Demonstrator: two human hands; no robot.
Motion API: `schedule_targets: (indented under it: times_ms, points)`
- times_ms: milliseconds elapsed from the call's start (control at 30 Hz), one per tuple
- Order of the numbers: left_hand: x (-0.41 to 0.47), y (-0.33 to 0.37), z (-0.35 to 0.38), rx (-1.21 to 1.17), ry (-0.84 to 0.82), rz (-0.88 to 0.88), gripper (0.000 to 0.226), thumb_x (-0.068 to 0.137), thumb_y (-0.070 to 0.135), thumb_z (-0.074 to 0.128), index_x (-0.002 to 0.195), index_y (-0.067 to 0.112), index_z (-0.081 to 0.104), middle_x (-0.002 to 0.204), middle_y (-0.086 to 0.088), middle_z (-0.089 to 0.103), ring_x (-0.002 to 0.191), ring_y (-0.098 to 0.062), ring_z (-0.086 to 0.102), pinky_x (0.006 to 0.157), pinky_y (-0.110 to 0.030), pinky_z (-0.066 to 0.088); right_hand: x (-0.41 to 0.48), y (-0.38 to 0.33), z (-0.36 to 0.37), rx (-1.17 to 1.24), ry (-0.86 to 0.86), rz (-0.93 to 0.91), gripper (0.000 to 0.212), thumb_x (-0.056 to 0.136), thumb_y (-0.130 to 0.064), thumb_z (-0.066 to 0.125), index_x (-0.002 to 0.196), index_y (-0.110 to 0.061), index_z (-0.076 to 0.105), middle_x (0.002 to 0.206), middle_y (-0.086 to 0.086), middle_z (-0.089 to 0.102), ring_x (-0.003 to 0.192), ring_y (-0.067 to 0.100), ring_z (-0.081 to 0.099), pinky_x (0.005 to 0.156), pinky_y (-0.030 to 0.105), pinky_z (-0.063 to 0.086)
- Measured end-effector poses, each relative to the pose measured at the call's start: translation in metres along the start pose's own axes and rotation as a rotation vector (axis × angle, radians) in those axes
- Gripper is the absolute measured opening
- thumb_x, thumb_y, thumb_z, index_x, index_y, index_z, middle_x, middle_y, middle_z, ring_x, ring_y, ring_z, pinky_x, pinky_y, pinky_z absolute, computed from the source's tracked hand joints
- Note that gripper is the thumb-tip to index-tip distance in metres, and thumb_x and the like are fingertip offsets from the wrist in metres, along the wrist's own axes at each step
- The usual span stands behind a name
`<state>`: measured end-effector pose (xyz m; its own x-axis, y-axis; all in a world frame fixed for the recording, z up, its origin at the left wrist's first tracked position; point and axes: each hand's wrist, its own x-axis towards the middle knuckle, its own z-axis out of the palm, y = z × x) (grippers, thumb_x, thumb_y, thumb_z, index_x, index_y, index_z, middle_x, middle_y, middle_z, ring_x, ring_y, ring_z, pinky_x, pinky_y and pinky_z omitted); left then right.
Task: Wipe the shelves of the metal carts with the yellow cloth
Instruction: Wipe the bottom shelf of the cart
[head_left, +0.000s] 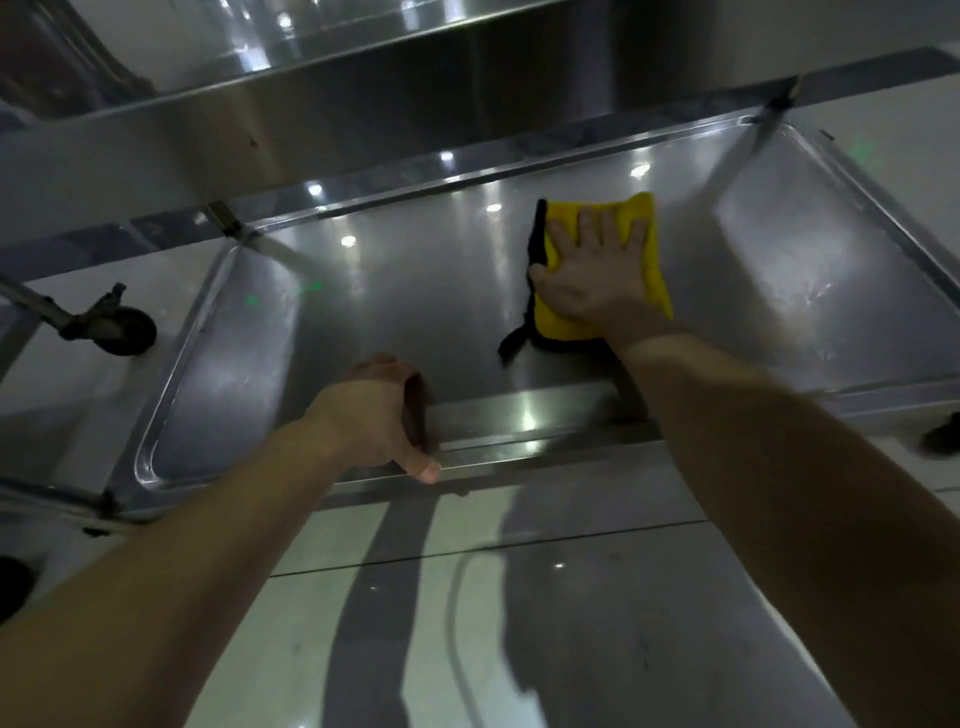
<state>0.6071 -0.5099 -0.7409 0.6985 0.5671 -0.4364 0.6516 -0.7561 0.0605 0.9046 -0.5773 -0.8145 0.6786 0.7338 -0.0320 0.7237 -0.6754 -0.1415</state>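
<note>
Nearest me: glossy tiled floor (571, 623), both bare forearms reaching out over it.

Left grip (374, 415) is on the front rim (519, 421) of the cart's bottom shelf (415, 301). Fingers are curled over the rim into the tray, thumb on the outer edge. It's closed round the rim.

Right grip (587, 275) is further in, palm down, fingers straight and spread. It's pressing flat on the yellow cloth (652, 249), not clutching it.

Cloth lies on the shelf surface, right of centre, nearer the back rim than the front. It has black edging on the left side, and a black tab (511, 343) trails from its near-left corner.

Shelf is a shallow steel tray with raised edges, ceiling lights reflecting off it.

Left, beyond the shelf: a caster wheel (124, 332) on the floor, from another frame.

Far and top: the upper shelf (363, 124) of the cart overhangs the view.
</note>
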Motion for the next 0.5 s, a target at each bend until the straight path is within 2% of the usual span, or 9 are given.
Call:
schedule_targets:
  times_ms: [100, 167, 267, 333, 400, 500]
  points:
    - [-0.002, -0.017, 0.002, -0.016, 0.006, 0.001, 0.118, 0.045, 0.057, 0.106, 0.146, 0.019, 0.058, 0.137, -0.001, 0.055, 0.124, -0.024, 0.058, 0.094, -0.029, 0.049, -0.034, -0.056, 0.013, -0.006, 0.004, -0.187, 0.086, 0.093, -0.075, 0.024, 0.17, -0.036, 0.016, 0.179, 0.009, 0.004, 0.165, 0.033, -0.001, 0.125, 0.069, -0.009]
    - [-0.006, -0.027, 0.002, -0.019, 0.008, 0.009, 0.12, 0.045, 0.058, 0.106, 0.147, 0.016, 0.058, 0.142, -0.003, 0.056, 0.13, -0.024, 0.055, 0.092, -0.027, 0.044, -0.07, -0.085, 0.022, -0.021, -0.014, -0.298, 0.088, 0.09, -0.074, 0.018, 0.17, -0.038, 0.015, 0.179, 0.007, 0.002, 0.165, 0.031, -0.003, 0.125, 0.067, -0.01]
    - [-0.011, -0.036, -0.002, -0.004, -0.017, -0.017, 0.127, 0.045, 0.057, 0.107, 0.151, 0.012, 0.054, 0.149, -0.007, 0.053, 0.139, -0.026, 0.05, 0.101, -0.028, 0.044, -0.116, -0.101, 0.027, -0.03, -0.033, -0.424, 0.083, 0.093, -0.07, 0.022, 0.169, -0.039, 0.015, 0.18, 0.003, 0.002, 0.165, 0.028, -0.004, 0.126, 0.064, -0.011]
    - [-0.016, -0.039, -0.006, -0.005, -0.03, -0.036, 0.132, 0.046, 0.057, 0.107, 0.157, 0.013, 0.048, 0.154, -0.007, 0.05, 0.143, -0.028, 0.048, 0.11, -0.03, 0.043, -0.135, -0.089, 0.023, -0.016, -0.037, -0.478, 0.077, 0.098, -0.065, 0.027, 0.17, -0.041, 0.013, 0.18, -0.002, 0.002, 0.166, 0.023, -0.004, 0.129, 0.059, -0.008]
    - [-0.022, -0.039, -0.007, -0.004, -0.044, -0.041, 0.137, 0.051, 0.056, 0.106, 0.163, 0.012, 0.041, 0.162, -0.009, 0.045, 0.148, -0.029, 0.046, 0.116, -0.031, 0.04, -0.147, -0.055, 0.015, -0.001, -0.047, -0.477, 0.077, 0.096, -0.063, 0.024, 0.169, -0.044, 0.01, 0.179, -0.008, 0.0, 0.165, 0.016, -0.004, 0.131, 0.054, -0.005]
    - [-0.027, -0.036, -0.01, -0.002, -0.07, -0.064, 0.131, 0.056, 0.051, 0.106, 0.162, 0.01, 0.042, 0.163, -0.011, 0.048, 0.146, -0.03, 0.05, 0.118, -0.033, 0.042, -0.155, 0.029, 0.001, -0.001, -0.04, -0.342, 0.081, 0.09, -0.066, 0.016, 0.168, -0.048, 0.007, 0.178, -0.013, -0.002, 0.164, 0.01, -0.006, 0.132, 0.05, -0.003]
